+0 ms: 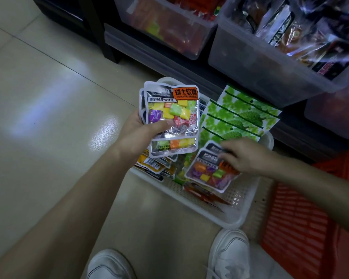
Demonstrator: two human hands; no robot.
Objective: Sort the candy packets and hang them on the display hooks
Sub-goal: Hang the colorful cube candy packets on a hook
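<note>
We are in the sorting part of the job, and nothing is hung yet as far as we can see; no display hooks are in view at all. Our left hand (141,127) grips a small stack of silver-edged clear packets of multicoloured square candies (171,109), thumb across the front, holding them upright above the near end of the white perforated plastic basket (220,220) on the floor. Our right hand (244,156), well apart from the left, reaches into the basket, its fingers curled over the top edge of another matching clear packet of coloured candies (208,174), which lies tilted on the heap.

We judge the stack to be one sort partly gathered, with this packet likely next to join it. Much is left: the flat green durian-printed packets (240,115) fanned against the far side of the basket, the yellow packets with barcodes (151,164) under our left hand, and a red packet (206,195) on the basket floor are all unsorted.

Around us, a red slatted plastic crate (302,228) stands just beside the basket, and clear plastic bins of dark snack packs (260,63) sit on the low shelf behind. Our white shoes (230,254) are at the basket's near edge. The overlapping packets hide what lies beneath them.
</note>
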